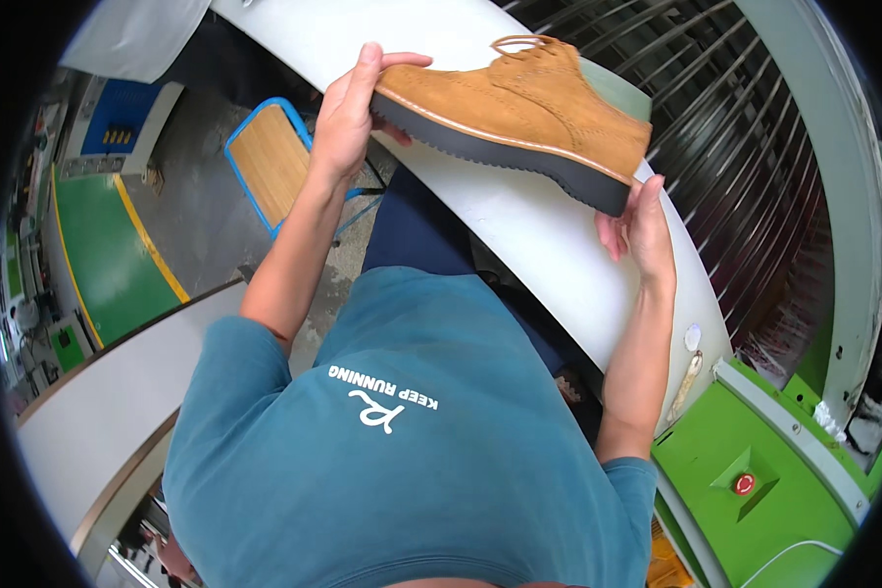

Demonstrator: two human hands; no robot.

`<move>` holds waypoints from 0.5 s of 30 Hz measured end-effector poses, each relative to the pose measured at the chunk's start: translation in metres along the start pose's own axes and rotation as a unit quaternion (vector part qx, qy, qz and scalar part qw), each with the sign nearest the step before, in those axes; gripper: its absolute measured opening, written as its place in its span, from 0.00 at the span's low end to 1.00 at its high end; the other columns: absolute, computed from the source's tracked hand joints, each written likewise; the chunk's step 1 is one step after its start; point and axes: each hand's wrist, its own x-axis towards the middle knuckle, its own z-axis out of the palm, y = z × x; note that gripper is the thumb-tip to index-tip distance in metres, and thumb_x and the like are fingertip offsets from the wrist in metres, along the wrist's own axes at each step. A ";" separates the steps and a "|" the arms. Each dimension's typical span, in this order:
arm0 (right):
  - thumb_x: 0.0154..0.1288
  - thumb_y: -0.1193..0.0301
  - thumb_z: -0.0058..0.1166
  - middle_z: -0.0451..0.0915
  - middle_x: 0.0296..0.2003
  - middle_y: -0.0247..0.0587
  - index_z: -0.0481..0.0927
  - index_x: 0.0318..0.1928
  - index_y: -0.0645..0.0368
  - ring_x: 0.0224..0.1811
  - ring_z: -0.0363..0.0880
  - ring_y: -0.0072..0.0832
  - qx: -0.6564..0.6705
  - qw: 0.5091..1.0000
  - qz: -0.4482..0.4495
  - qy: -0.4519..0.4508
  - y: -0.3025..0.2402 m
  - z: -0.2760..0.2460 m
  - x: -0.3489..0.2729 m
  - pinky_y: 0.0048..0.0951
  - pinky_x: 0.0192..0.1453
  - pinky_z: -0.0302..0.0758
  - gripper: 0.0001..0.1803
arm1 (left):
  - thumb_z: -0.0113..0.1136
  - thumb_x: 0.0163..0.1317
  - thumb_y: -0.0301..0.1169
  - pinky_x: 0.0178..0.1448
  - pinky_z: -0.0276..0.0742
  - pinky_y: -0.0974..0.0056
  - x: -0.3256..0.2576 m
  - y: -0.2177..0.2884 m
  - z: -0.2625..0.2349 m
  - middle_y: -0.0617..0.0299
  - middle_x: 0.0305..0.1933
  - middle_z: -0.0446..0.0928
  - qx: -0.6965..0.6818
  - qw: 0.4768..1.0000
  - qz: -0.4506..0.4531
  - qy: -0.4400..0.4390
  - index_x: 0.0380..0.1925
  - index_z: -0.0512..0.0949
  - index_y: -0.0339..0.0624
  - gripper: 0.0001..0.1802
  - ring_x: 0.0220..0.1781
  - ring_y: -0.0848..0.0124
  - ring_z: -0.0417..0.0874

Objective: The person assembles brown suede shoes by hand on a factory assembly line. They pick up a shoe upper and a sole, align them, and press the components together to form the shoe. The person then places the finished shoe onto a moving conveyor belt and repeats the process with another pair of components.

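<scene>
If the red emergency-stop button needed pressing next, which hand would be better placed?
Probably the right hand, at the heel of the tan lace-up shoe, nearer the red emergency-stop button. The left hand holds the toe, farther away.

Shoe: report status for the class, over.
Left hand gripping toe; right hand at heel. Laced shoe side-on over white table. Nothing seen blocking either hand.

Light: bright, fairly even; the long white tabletop (559,265) shone pale | Shadow: dark pooled behind the thin metal rods (755,127) | Focus: the tan suede lace-up shoe (514,103) I held looked crisp | Edges: the yellow-edged green floor strip (108,255) bowed, far-left background was soft, black corners framed my view
</scene>
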 end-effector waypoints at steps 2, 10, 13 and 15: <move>0.79 0.48 0.59 0.83 0.25 0.34 0.87 0.58 0.65 0.19 0.76 0.18 0.044 0.997 -0.056 0.007 0.005 0.003 0.000 0.21 0.21 0.70 0.30 | 0.36 0.90 0.59 0.46 0.92 0.63 -0.003 0.002 -0.001 0.48 0.53 0.90 0.000 1.000 -0.021 -0.019 0.65 0.83 0.32 0.40 0.50 0.67 0.92; 0.50 0.75 0.83 0.84 0.23 0.30 0.90 0.43 0.64 0.22 0.78 0.17 -0.100 0.943 -0.257 0.185 -0.006 0.043 0.005 0.22 0.30 0.74 0.19 | 0.35 0.89 0.44 0.39 0.96 0.54 -0.004 0.009 -0.011 0.39 0.55 0.87 -0.074 0.992 -0.037 -0.095 0.70 0.75 0.31 0.30 0.44 0.52 0.96; 0.43 0.79 0.80 0.80 0.21 0.35 0.88 0.39 0.63 0.19 0.78 0.24 -0.171 0.883 -0.387 0.203 -0.013 0.050 0.001 0.24 0.29 0.76 0.19 | 0.37 0.86 0.38 0.58 0.90 0.58 0.003 -0.002 -0.019 0.46 0.61 0.84 -0.063 0.995 -0.010 -0.073 0.69 0.75 0.30 0.27 0.59 0.62 0.90; 0.43 0.80 0.78 0.79 0.20 0.35 0.88 0.39 0.63 0.19 0.78 0.25 -0.159 0.864 -0.426 0.216 -0.015 0.057 0.001 0.26 0.28 0.76 0.18 | 0.39 0.84 0.37 0.71 0.80 0.61 0.005 -0.002 -0.026 0.50 0.63 0.83 -0.088 0.992 -0.024 -0.092 0.67 0.76 0.30 0.26 0.64 0.68 0.85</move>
